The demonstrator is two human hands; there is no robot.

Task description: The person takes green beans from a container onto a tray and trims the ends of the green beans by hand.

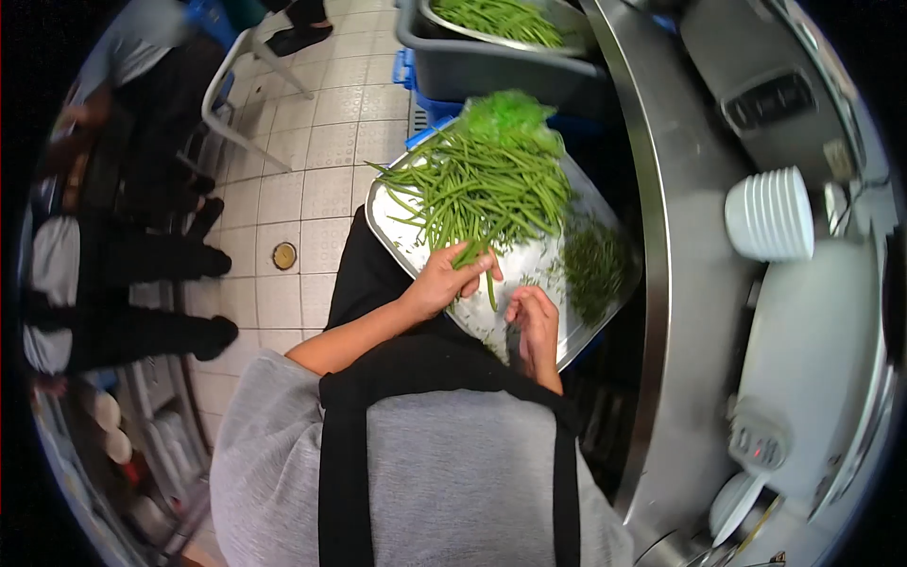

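My left hand (442,283) is closed around a few green beans (491,293), whose ends stick out past the fingers. Just to its right, apart from it, my right hand (536,323) has its fingers curled in; what they hold, if anything, cannot be made out. Both hands are over the near part of a metal tray (385,222) at my lap. Beyond them on the tray lies a large pile of green beans (496,184), with a green plastic bag (508,115) at its far end. Dark green trimmings (595,269) are heaped along the tray's right side, and small bits lie scattered near my hands.
A grey tub (501,77) with a pan of more green beans (501,19) stands ahead. A steel counter (694,312) runs along my right, holding stacked white bowls (770,214). On the left are a white chair (231,57), the tiled floor (331,194) and other people.
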